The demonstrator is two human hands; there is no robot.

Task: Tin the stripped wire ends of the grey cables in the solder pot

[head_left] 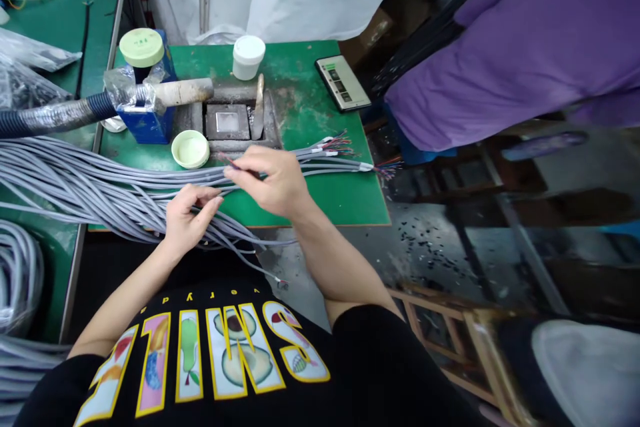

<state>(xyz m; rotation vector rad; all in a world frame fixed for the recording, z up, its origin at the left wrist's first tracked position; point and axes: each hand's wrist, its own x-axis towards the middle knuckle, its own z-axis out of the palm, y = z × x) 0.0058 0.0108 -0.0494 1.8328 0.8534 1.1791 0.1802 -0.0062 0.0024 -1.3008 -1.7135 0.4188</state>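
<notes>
My right hand (274, 180) is closed in a pinch above the bundle, with thin dark and reddish wires (227, 159) poking out past its fingertips to the left. Close by on the left, my left hand (189, 217) curls over the grey cables (125, 180), thumb and fingertips brought together. What lies between those fingers is too small to make out. The cables run across the green table, and several end at the right in fanned-out coloured wires (385, 168). Just beyond my hands sit a small solder pot (227, 123) and an open shallow pale-green dish (191, 149).
A flat scraper (259, 110) leans on the pot's rim. A ribbed hose (55, 119) is taped to a blue box (147, 125) beneath a green-lidded jar (141, 48). Behind stand a white tub (249, 58) and a phone (343, 84). A person in purple (525, 47) is at right.
</notes>
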